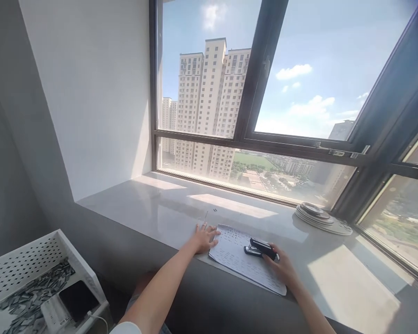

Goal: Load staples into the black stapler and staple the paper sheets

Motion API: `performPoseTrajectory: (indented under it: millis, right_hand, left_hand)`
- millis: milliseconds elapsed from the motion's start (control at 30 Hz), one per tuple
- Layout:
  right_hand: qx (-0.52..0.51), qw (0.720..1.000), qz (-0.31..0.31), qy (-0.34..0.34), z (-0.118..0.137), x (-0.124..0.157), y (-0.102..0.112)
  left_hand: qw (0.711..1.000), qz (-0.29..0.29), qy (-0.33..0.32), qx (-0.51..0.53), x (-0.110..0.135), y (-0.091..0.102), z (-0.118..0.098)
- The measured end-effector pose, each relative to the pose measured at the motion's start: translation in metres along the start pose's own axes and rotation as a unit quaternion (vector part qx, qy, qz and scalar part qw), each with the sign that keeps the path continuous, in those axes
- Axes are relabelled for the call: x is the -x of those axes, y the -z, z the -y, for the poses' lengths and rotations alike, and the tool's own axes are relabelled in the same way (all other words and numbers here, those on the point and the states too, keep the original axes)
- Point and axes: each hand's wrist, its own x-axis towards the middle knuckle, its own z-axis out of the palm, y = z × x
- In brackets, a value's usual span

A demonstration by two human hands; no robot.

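Observation:
My right hand (281, 265) is closed around a black stapler (260, 248), its jaws parted, above the right part of a paper stack (240, 260). The sheets carry printed or written lines and lie at the front edge of the grey windowsill (181, 218). My left hand (205, 238) rests with fingers spread at the left edge of the paper, partly on the sill. Just beyond it are small dark pieces (215, 210), too small to name, and a thin dark line.
Flat round objects (320, 219) are stacked on the sill at the right, by the window frame. Below left stands a white perforated basket (28, 255) with dark flat pieces, a black phone-like device (78, 299) and a white cable. A wall (90, 93) bounds the sill's left.

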Motion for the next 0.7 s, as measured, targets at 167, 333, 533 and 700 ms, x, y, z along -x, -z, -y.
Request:
performPoseTrajectory:
  millis: [167, 333, 533, 700]
  right_hand:
    - [0.022, 1.000, 0.004, 0.000, -0.001, -0.001, -0.004]
    - [0.048, 0.999, 0.008, -0.014, 0.007, 0.000, -0.004]
    - [0.038, 0.999, 0.025, 0.008, 0.022, 0.005, 0.006]
    - [0.031, 0.999, 0.013, 0.001, 0.020, 0.005, 0.007]
  left_hand:
    - [0.999, -0.020, 0.012, -0.024, -0.004, -0.003, 0.001]
    - [0.998, -0.041, 0.014, -0.050, -0.004, -0.005, -0.001]
    - [0.997, -0.042, 0.013, -0.065, -0.004, -0.003, -0.004]
    - [0.997, -0.032, 0.018, -0.070, -0.006, -0.001, -0.006]
